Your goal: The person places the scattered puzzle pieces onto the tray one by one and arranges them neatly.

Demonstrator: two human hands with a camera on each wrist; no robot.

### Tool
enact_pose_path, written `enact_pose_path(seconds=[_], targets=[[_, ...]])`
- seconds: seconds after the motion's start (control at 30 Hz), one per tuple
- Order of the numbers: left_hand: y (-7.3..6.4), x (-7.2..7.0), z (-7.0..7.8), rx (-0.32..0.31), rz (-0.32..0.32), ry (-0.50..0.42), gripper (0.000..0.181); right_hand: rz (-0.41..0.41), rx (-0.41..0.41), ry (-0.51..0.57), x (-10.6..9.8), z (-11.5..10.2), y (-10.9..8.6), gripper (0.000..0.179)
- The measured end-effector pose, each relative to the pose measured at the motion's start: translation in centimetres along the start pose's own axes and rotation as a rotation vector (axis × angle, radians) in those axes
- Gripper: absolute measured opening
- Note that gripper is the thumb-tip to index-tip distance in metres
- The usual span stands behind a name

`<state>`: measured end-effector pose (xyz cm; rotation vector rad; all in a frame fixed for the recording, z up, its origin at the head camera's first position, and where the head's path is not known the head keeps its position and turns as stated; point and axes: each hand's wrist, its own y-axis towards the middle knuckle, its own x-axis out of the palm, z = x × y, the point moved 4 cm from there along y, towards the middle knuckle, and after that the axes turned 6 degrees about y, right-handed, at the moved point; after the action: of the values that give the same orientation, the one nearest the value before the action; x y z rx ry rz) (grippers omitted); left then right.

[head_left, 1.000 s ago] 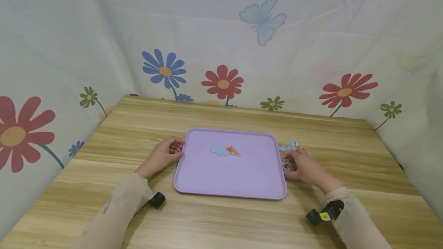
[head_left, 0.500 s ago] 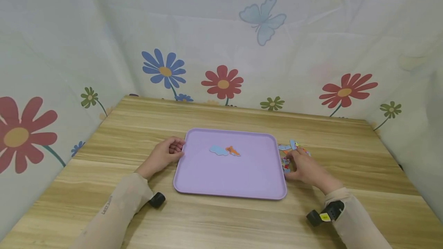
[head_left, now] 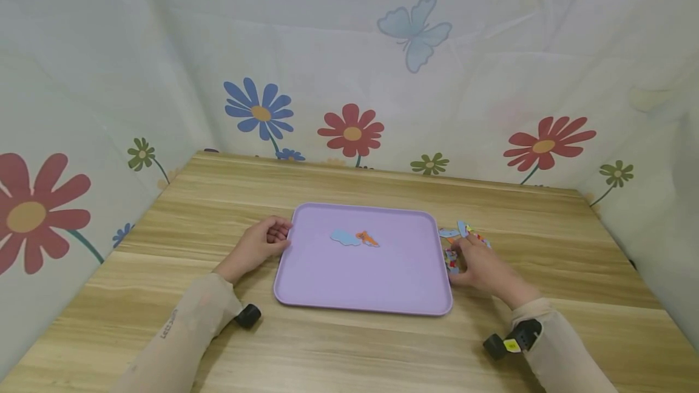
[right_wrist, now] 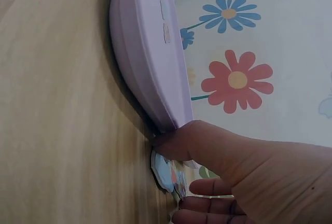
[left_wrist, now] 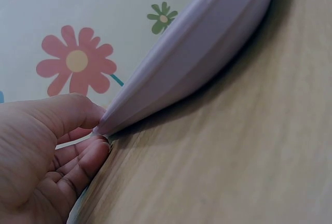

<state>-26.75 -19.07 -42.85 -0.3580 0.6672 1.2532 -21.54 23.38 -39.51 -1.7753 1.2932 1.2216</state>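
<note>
Staged recording corner, by the look of it; home or lab, cannot tell. White, creased hanging cloth point(head_left: 327, 47) behind and on both sides, printed with multicoloured large-petalled flowers point(head_left: 352, 133) and a pale-blue butterfly point(head_left: 417, 34). Rectangular wood-grain table point(head_left: 349, 350) within. Small black camera point(head_left: 248, 315) at a beige fabric sleeve point(head_left: 182, 344).

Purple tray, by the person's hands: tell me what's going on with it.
A person has the purple tray in front of them on a wood-grain table. The left grip holds its left rim. The right grip has its thumb against the right side, with fingers over colourful picture pieces lying beside the tray; whether it holds any is hidden. On the tray, a light blue piece and an orange piece lie side by side.
</note>
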Motion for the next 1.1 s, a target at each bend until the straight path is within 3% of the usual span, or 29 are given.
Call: enact_pose_path(seconds=[0.27,0.4,0.83,1.1], targets=[[0.01,0.03,-0.08,0.009,0.003,0.001,0.033,0.018,-0.058,-0.05,0.07,-0.29,-0.11,0.053],[0.0,0.03,-0.01,0.008,0.004,0.0,0.033,0.017,-0.069,-0.054,0.04,-0.31,-0.17,0.058],[0.0,0.05,-0.09,0.01,0.004,0.007,0.033,0.015,-0.154,0.027,0.03,-0.19,0.18,0.058],[-0.02,0.02,-0.07,0.009,0.005,0.01,0.033,0.029,-0.156,0.036,0.0,0.12,0.29,0.052]])
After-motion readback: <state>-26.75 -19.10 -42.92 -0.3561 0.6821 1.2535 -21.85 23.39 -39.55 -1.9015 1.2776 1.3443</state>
